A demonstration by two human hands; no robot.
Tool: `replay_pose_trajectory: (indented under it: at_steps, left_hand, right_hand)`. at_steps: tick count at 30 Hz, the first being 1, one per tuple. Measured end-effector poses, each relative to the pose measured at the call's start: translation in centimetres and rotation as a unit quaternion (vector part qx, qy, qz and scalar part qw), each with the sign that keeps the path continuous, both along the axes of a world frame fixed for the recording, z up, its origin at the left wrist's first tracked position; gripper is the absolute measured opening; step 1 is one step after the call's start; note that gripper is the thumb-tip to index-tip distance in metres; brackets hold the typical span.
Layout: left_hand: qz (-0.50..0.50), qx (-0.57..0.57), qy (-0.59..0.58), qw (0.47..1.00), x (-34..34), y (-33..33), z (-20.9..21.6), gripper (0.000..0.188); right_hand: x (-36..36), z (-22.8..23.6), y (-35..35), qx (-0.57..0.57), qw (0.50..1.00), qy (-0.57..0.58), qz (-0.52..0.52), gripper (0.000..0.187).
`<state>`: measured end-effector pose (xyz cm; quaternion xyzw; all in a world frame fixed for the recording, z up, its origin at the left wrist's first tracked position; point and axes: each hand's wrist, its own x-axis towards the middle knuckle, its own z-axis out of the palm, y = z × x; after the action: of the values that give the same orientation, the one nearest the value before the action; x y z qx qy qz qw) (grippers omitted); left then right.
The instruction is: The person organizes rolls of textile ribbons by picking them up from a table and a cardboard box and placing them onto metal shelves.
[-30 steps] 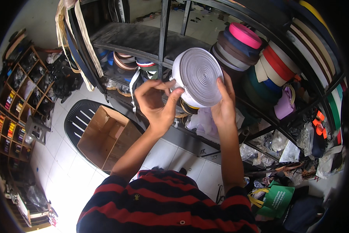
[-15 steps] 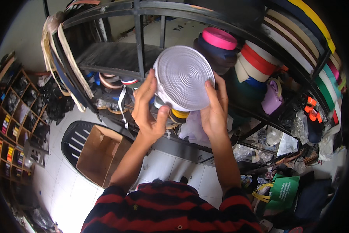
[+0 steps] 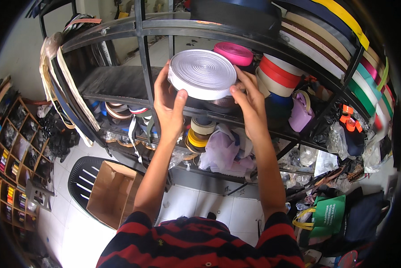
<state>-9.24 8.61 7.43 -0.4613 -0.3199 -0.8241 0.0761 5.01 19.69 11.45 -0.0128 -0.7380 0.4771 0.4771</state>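
Note:
A wide roll of white webbing (image 3: pixel 203 73), wound in a flat coil, is held level between both hands at a black metal shelf rack (image 3: pixel 143 58). My left hand (image 3: pixel 169 98) grips its left edge, thumb at the front and fingers round the side. On the right edge, my right hand (image 3: pixel 249 98) is closed with its thumb at the rim and fingers behind. Just beyond the roll sits a pink webbing roll (image 3: pixel 234 52). Right of that stands a stack with a red roll (image 3: pixel 278 72). What lies directly under the white roll is mostly hidden.
A cardboard box (image 3: pixel 113 194) rests on a black slatted chair (image 3: pixel 82 178) at the left. Lower shelves hold a yellow roll (image 3: pixel 197 139) and crumpled lilac plastic (image 3: pixel 220 149). Toward the right are a purple container (image 3: pixel 301 110) and a green bag (image 3: pixel 329 214).
The white roll has tipped from facing me to lying nearly level, and has moved slightly left and farther toward the shelf. Both hands still hold it. The view has shifted a little.

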Motion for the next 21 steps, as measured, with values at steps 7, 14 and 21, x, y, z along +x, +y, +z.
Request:
replay_pose_trajectory:
  at_steps: [7, 14, 21]
  left_hand:
    - [-0.049, 0.029, -0.066, 0.996, -2.7, 2.3, 0.7, 0.067]
    - [-0.069, 0.045, -0.06, 0.995, -4.4, 5.8, 0.8, 0.063]
    - [-0.136, 0.019, -0.084, 0.987, -4.9, 8.6, 1.9, 0.057]
  right_hand:
    - [-0.8, 0.7, 1.1, 0.116, 0.986, 0.016, -0.123, 0.041]
    - [-2.3, 0.7, 2.0, 0.126, 0.981, 0.069, -0.131, 0.038]
    - [-2.9, 0.6, 4.0, 0.143, 0.975, 0.089, -0.143, 0.039]
